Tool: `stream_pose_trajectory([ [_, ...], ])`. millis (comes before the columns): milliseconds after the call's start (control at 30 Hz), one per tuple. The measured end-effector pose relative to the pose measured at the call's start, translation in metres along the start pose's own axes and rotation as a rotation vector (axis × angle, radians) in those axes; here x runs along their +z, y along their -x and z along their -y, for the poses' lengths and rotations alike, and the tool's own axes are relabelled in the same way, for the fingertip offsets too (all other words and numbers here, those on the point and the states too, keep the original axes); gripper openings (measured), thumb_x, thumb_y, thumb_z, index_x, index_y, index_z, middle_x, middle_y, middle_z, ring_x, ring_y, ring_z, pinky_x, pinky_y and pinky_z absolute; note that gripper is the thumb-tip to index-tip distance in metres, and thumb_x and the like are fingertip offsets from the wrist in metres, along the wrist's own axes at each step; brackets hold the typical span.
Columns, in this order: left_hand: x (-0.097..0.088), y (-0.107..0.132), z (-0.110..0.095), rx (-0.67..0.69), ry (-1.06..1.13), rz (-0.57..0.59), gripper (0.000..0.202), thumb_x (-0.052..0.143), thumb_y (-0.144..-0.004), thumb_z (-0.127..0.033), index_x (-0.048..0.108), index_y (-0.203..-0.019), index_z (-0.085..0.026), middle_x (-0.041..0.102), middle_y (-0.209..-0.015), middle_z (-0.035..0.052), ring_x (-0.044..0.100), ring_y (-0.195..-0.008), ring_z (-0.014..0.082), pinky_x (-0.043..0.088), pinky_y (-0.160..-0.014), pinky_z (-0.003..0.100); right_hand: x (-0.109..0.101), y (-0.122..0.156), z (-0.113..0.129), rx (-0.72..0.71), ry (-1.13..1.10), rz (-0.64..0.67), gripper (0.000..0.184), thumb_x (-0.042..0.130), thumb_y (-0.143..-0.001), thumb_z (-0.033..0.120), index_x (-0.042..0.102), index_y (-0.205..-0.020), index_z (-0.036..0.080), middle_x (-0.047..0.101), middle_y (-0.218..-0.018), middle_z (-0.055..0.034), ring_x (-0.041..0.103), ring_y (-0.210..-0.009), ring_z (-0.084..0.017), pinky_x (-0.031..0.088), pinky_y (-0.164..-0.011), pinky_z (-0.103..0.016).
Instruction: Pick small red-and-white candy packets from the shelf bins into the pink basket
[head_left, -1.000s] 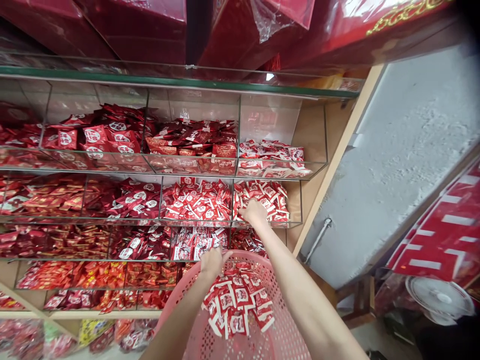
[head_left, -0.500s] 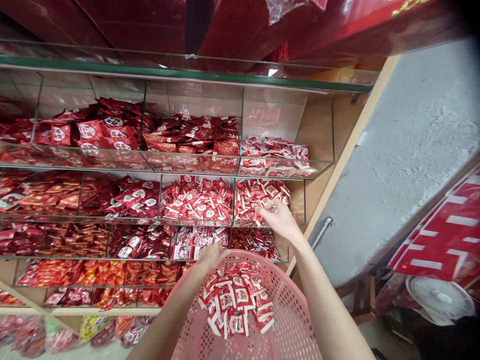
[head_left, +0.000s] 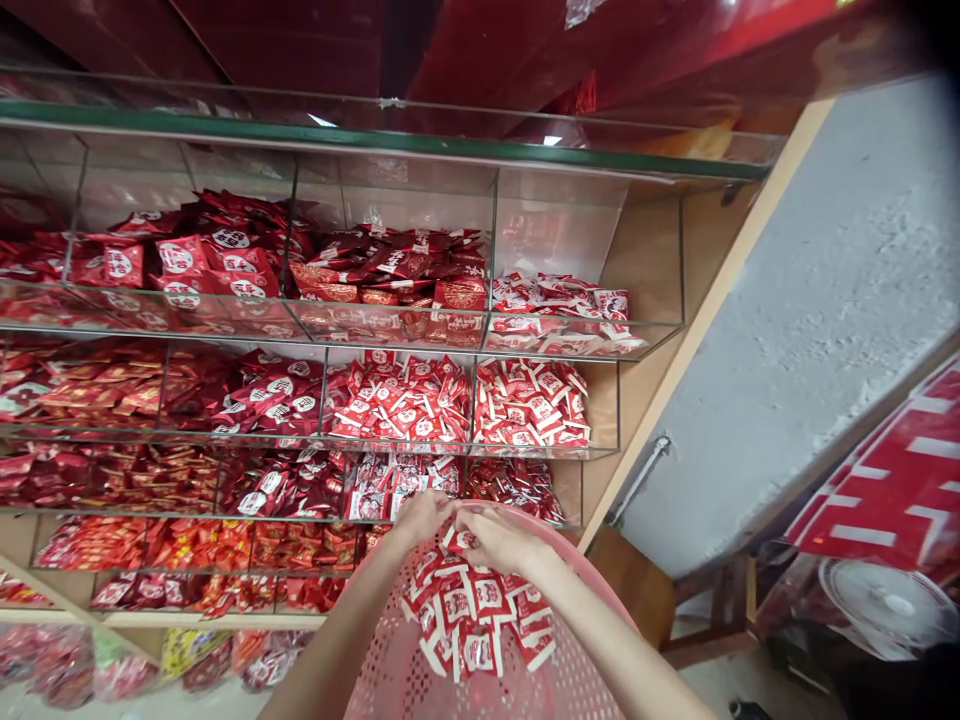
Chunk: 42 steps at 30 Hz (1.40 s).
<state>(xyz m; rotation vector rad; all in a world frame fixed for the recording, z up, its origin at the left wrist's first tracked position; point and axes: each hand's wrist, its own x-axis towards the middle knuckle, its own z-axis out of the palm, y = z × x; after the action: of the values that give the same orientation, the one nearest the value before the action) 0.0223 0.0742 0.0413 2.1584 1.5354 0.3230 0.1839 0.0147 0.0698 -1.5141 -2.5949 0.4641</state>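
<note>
Fingers of the right hand (head_left: 499,540) are bent over a small red-and-white packet (head_left: 455,541), seemingly pinching it, though the knuckles hide part of the grip. It's at the far edge of a pile of similar packets (head_left: 489,597) inside the pink basket (head_left: 397,640); touching the others or not, I can't tell. Left hand (head_left: 424,518), right alongside, has its fingers hooked on the basket's far rim. Featherweight stuff, by the look of it: slick, crinkly film that should bend easily, and a hard squeeze might crush whatever's inside. Best hold, I'd say, is a white-edged end, thumb against fingertip. And the pose: both forearms reach forward and angle inward, right palm turned down, glass-fronted shelves (head_left: 450,152) straight ahead.
</note>
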Motion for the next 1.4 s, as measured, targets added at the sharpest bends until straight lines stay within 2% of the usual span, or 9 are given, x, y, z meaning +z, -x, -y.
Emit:
stream_pose_trajectory([
  [200,0.002,-0.009,0.014,0.060,0.112,0.092,0.053,0.030,-0.077,-0.060,0.061,-0.071,-0.017,0.059,-0.064,-0.0023,0.049,-0.061,0.0112,0.033,-0.056,0.020,0.003,-0.018,0.006,-0.187,0.117,0.027,0.022,0.058,-0.070,0.023,0.058,-0.091,0.021,0.058,-0.096,-0.0035,0.048,-0.096,-0.021,0.035,-0.080,-0.033],
  [367,0.004,-0.010,0.017,0.062,0.110,0.066,0.051,0.030,-0.078,-0.058,0.061,-0.070,-0.017,0.059,-0.065,-0.0024,0.049,-0.062,0.0113,0.034,-0.057,0.020,0.015,-0.023,0.001,-0.155,0.131,0.000,0.018,0.051,-0.073,0.018,0.061,-0.088,0.021,0.057,-0.096,-0.0043,0.046,-0.097,-0.021,0.034,-0.082,-0.035],
  [533,0.007,-0.010,0.017,0.060,0.124,0.066,0.050,0.031,-0.078,-0.057,0.060,-0.070,-0.017,0.057,-0.063,-0.0022,0.048,-0.060,0.0111,0.033,-0.056,0.020,0.015,-0.010,0.001,-0.130,0.084,-0.141,0.030,0.046,-0.076,0.014,0.057,-0.104,0.020,0.054,-0.104,-0.0060,0.044,-0.100,-0.021,0.032,-0.088,-0.036],
  [667,0.009,-0.011,0.020,0.047,0.151,0.052,0.050,0.032,-0.076,-0.059,0.058,-0.069,-0.018,0.054,-0.062,-0.0025,0.045,-0.058,0.0113,0.030,-0.055,0.021,-0.017,0.009,0.003,-0.156,-0.023,-0.279,0.031,0.043,-0.077,0.012,0.056,-0.104,0.022,0.057,-0.096,-0.0036,0.048,-0.093,-0.017,0.034,-0.084,-0.031],
  [800,0.010,-0.011,0.022,0.034,0.205,0.069,0.053,0.033,-0.073,-0.065,0.056,-0.068,-0.018,0.051,-0.058,-0.0028,0.043,-0.056,0.0116,0.028,-0.054,0.022,-0.064,0.017,-0.002,-0.157,-0.204,-0.546,0.024,0.040,-0.080,0.015,0.060,-0.092,0.019,0.061,-0.083,-0.0021,0.052,-0.078,-0.013,0.038,-0.073,-0.026],
  [967,0.009,-0.010,0.020,0.041,0.212,0.056,0.055,0.032,-0.072,-0.068,0.054,-0.065,-0.018,0.046,-0.055,-0.0036,0.040,-0.054,0.0111,0.027,-0.054,0.022,-0.102,0.003,-0.003,0.143,-0.255,-0.756,0.019,0.042,-0.078,0.024,0.060,-0.082,0.018,0.057,-0.060,0.0025,0.047,-0.052,-0.010,0.034,-0.055,-0.022],
  [1133,0.007,-0.009,0.018,0.045,0.188,0.044,0.054,0.033,-0.072,-0.067,0.055,-0.067,-0.018,0.050,-0.059,-0.0028,0.044,-0.058,0.0124,0.027,-0.054,0.022,-0.121,-0.020,0.007,0.376,0.009,-0.580,0.020,0.052,-0.069,0.034,0.062,-0.061,0.018,0.062,-0.068,-0.0050,0.054,-0.074,-0.018,0.034,-0.064,-0.026],
  [1267,0.004,-0.006,0.013,0.034,0.193,0.051,0.053,0.033,-0.073,-0.066,0.054,-0.068,-0.017,0.051,-0.062,-0.0024,0.044,-0.059,0.0119,0.028,-0.054,0.022,-0.124,-0.038,0.000,0.474,-0.115,-0.382,0.019,0.056,-0.064,0.033,0.060,-0.054,0.017,0.059,-0.060,-0.0034,0.053,-0.064,-0.016,0.033,-0.059,-0.025],
  [1400,0.003,-0.004,0.012,0.027,0.206,0.063,0.051,0.034,-0.073,-0.065,0.052,-0.067,-0.018,0.051,-0.062,-0.0022,0.045,-0.059,0.0119,0.029,-0.054,0.022,-0.120,-0.044,-0.021,0.430,-0.318,-0.489,0.018,0.052,-0.063,0.027,0.052,-0.048,0.017,0.050,-0.048,0.0018,0.046,-0.050,-0.010,0.031,-0.051,-0.022],
])
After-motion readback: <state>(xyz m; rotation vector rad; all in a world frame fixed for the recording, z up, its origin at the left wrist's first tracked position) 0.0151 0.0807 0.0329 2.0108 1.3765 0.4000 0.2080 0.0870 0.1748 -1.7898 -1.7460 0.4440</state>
